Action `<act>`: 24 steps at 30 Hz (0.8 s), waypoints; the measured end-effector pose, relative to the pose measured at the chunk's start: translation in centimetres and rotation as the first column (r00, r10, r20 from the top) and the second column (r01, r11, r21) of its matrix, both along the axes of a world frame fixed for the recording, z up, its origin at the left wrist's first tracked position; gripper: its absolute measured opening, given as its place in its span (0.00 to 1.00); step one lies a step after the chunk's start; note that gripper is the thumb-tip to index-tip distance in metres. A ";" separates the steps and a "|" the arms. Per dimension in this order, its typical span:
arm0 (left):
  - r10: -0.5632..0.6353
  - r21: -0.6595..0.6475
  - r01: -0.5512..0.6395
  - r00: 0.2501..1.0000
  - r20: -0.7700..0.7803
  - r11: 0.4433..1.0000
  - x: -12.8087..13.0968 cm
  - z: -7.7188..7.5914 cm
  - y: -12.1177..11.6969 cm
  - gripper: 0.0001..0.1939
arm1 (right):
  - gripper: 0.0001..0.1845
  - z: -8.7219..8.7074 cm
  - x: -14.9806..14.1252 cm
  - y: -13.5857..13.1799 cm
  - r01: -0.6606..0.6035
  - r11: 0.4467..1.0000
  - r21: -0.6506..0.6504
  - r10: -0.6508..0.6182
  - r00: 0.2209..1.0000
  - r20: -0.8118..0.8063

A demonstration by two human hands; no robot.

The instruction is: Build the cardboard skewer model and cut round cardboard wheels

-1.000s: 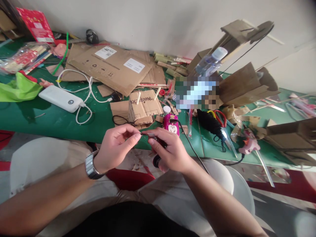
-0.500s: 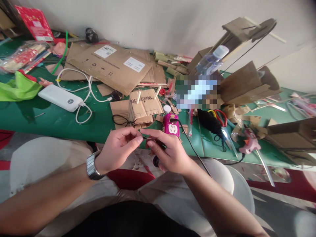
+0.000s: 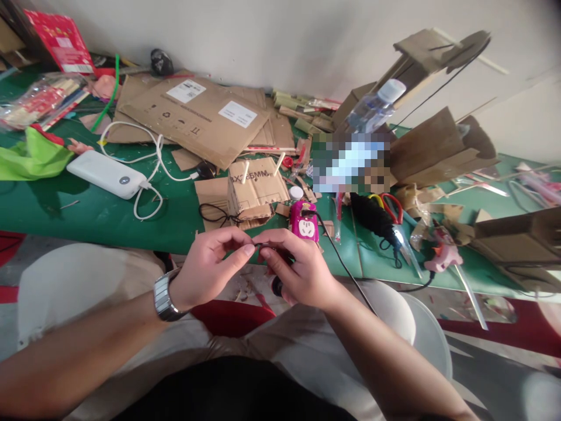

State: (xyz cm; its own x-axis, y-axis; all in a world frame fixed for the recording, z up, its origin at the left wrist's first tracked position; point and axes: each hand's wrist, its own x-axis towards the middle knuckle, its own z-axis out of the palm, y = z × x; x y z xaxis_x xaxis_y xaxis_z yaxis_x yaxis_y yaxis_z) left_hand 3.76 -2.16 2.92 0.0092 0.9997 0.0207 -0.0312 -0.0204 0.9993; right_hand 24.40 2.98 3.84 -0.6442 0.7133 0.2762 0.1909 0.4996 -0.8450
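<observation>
My left hand (image 3: 210, 266), with a metal watch on the wrist, pinches the end of a thin dark wire (image 3: 258, 244) between thumb and forefinger. My right hand (image 3: 298, 269) is closed round a small dark object (image 3: 277, 285) and pinches the same wire from the other side. Both hands meet just in front of the edge of the green table (image 3: 87, 213), over my lap. A pink socket adapter (image 3: 304, 222) with a black cable sits on the table right behind my right hand.
On the table lie a white power bank (image 3: 107, 173) with a white cable, flattened cardboard (image 3: 197, 114), a small cardboard box (image 3: 252, 190), red-handled scissors (image 3: 390, 207), a pink glue gun (image 3: 442, 257), a water bottle (image 3: 372, 108) and cardboard structures (image 3: 438, 146). White chairs stand at my sides.
Both hands have sunk slightly and drawn closer together, fingertips now meeting on the wire. Nothing on the table has moved.
</observation>
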 end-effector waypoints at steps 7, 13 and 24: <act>0.012 0.022 -0.012 0.999 -0.032 1.000 0.0 -0.3 -0.1 0.06 | 0.10 -0.6 0.1 -0.3 0.042 0.996 -0.080 -0.044 0.999 -0.022; 0.052 0.052 -0.050 0.997 -0.048 0.997 -0.1 -0.1 0.0 0.05 | 0.12 -0.8 0.2 -0.3 0.026 0.993 -0.115 -0.031 0.999 -0.038; 0.058 0.046 -0.054 0.996 -0.069 0.997 -0.1 -0.3 -0.1 0.06 | 0.11 -0.6 0.0 -0.4 0.035 0.998 -0.051 -0.038 0.998 -0.050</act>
